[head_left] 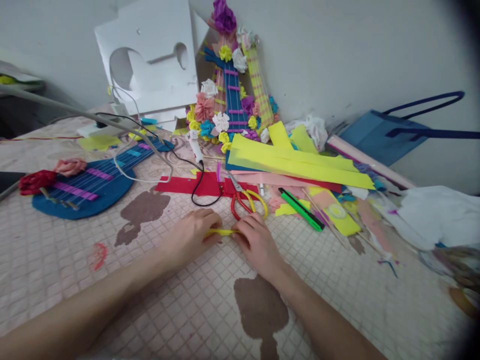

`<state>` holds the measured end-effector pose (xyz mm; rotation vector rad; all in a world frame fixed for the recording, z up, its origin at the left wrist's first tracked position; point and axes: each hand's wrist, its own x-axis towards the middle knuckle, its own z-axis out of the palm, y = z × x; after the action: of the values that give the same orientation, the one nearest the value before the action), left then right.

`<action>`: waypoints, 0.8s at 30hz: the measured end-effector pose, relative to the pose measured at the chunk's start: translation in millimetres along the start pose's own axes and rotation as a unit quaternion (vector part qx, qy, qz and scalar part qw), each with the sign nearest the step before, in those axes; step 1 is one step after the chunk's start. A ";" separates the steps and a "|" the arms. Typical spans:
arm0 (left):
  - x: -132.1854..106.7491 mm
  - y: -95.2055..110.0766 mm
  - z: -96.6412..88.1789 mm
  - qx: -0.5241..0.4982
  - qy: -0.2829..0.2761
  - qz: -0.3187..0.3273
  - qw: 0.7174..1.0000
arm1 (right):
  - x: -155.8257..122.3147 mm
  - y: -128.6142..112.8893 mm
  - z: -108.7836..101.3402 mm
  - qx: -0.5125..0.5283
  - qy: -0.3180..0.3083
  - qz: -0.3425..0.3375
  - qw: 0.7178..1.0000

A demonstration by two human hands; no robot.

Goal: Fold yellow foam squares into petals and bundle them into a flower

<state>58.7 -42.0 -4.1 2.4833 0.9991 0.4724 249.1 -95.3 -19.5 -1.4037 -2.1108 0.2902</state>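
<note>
My left hand (pixel 191 235) and my right hand (pixel 255 242) rest on the patterned mat, fingers pinched on the two ends of a narrow yellow strip (pixel 221 232) stretched between them. Just beyond my right hand lie scissors (pixel 245 200) with red and yellow handles. A red felt strip (pixel 187 184) lies behind the hands, crossed by a black cable (pixel 200 192) that runs to a white glue gun (pixel 195 145).
Long yellow paper strips (pixel 296 162) and pink sheets are piled at the right, with a green cutter (pixel 302 210) and thin sticks. A blue felt guitar (pixel 88 187) with fabric roses lies left. Flower-decorated guitar shapes (pixel 232 90) lean on the wall beside white foam (pixel 150 55). A blue bag (pixel 386 135) stands far right.
</note>
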 end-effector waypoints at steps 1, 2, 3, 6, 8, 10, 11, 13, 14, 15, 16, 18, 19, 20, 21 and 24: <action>0.3 0.2 1.6 -0.002 0.002 0.010 1.000 | -0.4 -0.3 -0.2 0.020 0.007 0.005 1.000; 0.6 0.6 3.0 -0.004 0.001 0.019 1.000 | -0.7 -0.6 -0.5 0.050 0.019 0.013 0.998; 1.0 0.9 3.9 -0.004 -0.001 0.023 1.000 | -1.0 -0.9 -0.8 0.090 0.035 0.030 0.995; 1.9 1.9 3.6 -0.001 -0.015 0.013 1.000 | -1.0 -1.0 -0.2 0.248 0.095 0.113 0.957; 2.2 2.1 2.0 -0.001 -0.021 0.005 1.000 | 0.5 -1.1 3.0 0.338 0.125 0.148 0.921; 2.2 2.1 1.0 -0.004 -0.023 0.007 1.000 | 2.8 -1.8 8.3 0.395 0.149 0.144 0.895; 2.1 2.0 1.0 -0.005 -0.024 0.009 1.000 | 4.0 -2.4 11.3 0.415 0.156 0.137 0.886; 1.9 1.6 2.0 -0.008 -0.025 0.015 1.000 | 6.2 -4.2 17.3 0.439 0.157 0.127 0.875; 1.7 1.2 2.7 -0.009 -0.024 0.017 1.000 | 7.1 -5.0 19.7 0.447 0.153 0.124 0.873; 1.6 0.6 3.6 -0.008 -0.023 0.019 1.000 | 7.7 -5.7 21.7 0.453 0.146 0.122 0.871; 1.5 0.0 4.5 -0.006 -0.022 0.021 1.000 | 8.2 -6.1 23.2 0.456 0.141 0.121 0.870; 1.3 -1.6 6.3 -0.004 -0.023 0.026 0.999 | 8.8 -6.3 24.7 0.461 0.139 0.120 0.868; 1.2 -2.4 7.1 -0.003 -0.024 0.030 0.999 | 9.0 -6.1 25.0 0.462 0.141 0.121 0.867; 1.2 -3.0 7.7 -0.001 -0.024 0.034 0.999 | 9.2 -5.9 25.1 0.461 0.146 0.122 0.867; 1.1 -3.4 8.3 0.001 -0.023 0.038 0.999 | 9.4 -5.6 25.2 0.458 0.148 0.125 0.868; 1.0 -3.0 9.0 0.011 -0.017 0.047 0.999 | 10.0 -5.4 26.3 0.451 0.145 0.129 0.871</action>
<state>61.8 -41.6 -13.1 2.5583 0.8826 0.4481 227.1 -85.1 -34.6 -1.0358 -1.2330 0.9602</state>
